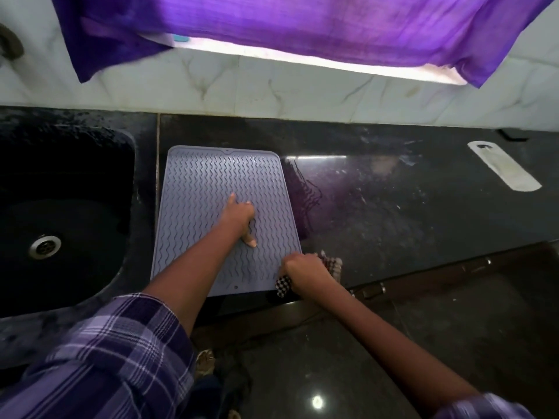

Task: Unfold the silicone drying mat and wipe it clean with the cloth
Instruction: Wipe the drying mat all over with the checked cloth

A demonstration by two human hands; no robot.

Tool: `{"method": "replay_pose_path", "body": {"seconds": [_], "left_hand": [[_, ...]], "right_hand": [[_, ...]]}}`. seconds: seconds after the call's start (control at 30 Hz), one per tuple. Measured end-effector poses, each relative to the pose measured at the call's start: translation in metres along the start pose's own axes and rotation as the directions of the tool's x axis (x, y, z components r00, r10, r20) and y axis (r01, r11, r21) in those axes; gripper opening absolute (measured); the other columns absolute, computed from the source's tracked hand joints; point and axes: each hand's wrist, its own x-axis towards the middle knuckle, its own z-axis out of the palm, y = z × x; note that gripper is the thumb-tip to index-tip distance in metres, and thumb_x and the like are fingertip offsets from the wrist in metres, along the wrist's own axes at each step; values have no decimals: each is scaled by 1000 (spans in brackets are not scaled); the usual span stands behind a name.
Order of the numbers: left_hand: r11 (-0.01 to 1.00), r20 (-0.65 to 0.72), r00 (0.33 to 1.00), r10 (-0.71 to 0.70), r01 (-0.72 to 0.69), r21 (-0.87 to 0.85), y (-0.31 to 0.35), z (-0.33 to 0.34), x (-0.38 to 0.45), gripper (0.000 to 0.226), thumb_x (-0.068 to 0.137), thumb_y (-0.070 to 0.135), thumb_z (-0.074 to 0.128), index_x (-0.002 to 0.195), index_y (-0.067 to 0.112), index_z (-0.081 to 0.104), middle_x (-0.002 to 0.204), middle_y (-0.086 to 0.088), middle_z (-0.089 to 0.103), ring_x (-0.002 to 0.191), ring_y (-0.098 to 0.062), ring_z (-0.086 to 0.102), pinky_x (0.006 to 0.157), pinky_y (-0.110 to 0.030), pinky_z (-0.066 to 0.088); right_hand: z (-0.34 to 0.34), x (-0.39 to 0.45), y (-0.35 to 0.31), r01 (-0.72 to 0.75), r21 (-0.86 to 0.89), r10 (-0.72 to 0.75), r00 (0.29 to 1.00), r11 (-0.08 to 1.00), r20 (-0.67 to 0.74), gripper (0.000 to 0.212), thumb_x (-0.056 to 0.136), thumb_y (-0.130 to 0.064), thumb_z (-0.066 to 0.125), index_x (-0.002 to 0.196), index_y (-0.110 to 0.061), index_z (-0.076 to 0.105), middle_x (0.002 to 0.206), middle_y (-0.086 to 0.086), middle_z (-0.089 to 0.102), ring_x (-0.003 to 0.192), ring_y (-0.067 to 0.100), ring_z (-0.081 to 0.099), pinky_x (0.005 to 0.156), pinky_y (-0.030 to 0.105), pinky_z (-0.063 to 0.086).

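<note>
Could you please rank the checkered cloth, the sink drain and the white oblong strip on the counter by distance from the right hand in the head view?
1. Checkered cloth, in the right hand grip.
2. Round metal sink drain, far left.
3. White oblong strip, far right, toward the wall.

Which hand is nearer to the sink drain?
Left. The left hand rests on the middle of the drying mat, just right of the sink with its drain. The right hand grips the checkered cloth at the mat's near right corner, farther away.
</note>
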Motion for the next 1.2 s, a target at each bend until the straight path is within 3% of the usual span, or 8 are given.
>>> {"method": "replay_pose_path", "body": {"seconds": [0.17,0.37,0.5,0.63,0.83,1.0,1.1,1.2], "left_hand": [[1000,17,1000,-14,14,5,1,1,6,102,66,55,77,145,5,36,157,-10,28,148,-32,15,123,-47,-2],[1000,10,1000,-5,5,20,2,-4,4,96,66,57,76,141,7,43,152,-10,37,146,-27,27,120,-44,-7],[1000,30,999,-10,10,8,4,-9,2,98,66,56,76,141,4,41,156,-11,30,147,-28,21,120,-44,-7],[999,37,999,-25,24,44,8,-9,2,98,67,56,76,142,4,40,156,-11,30,147,-28,23,121,-43,-5],[999,71,997,-18,14,46,6,-23,2,95,63,56,79,134,1,48,138,-13,51,136,-29,41,122,-41,6],[992,-18,1000,-8,6,-126,-11,-48,18,58,75,35,79,121,6,61,126,-12,61,118,-28,57,101,-35,45],[993,-116,992,-40,27,-116,-20,-60,35,43,83,29,72,120,10,61,123,-9,62,117,-24,57,106,-35,38],[995,-75,997,-21,14,-97,-30,-69,58,59,81,37,71,132,13,51,137,-8,52,134,-25,42,119,-47,9]], "right_hand": [[18,-1,-7,206,-107,-213,975,973,-56,41,88,-11,54,129,-17,57,134,7,49,126,27,40,107,39,31],[9,-21,47,45,21,-44,997,999,-57,43,85,-1,55,121,-22,64,132,-1,60,118,21,52,102,33,42],[-13,-2,26,69,157,-18,951,985,-308,36,82,0,59,112,-16,69,120,4,68,111,22,58,100,33,44],[6,-7,-9,229,136,-222,973,964,-66,44,79,4,57,119,-11,65,129,7,62,121,25,50,107,35,37],[-31,22,34,-87,50,74,972,995,223,38,86,-10,60,123,-11,61,131,13,59,120,29,57,104,39,44],[-89,67,79,-197,161,204,978,967,-32,43,79,2,51,113,-18,69,117,13,69,109,29,64,92,36,52],[-110,112,92,-189,237,218,970,953,-104,45,79,7,47,111,-14,70,112,17,71,104,32,65,88,38,52],[-122,162,99,-191,253,247,945,948,-213,42,83,4,45,113,-14,69,114,18,69,107,34,64,92,43,53]]}}
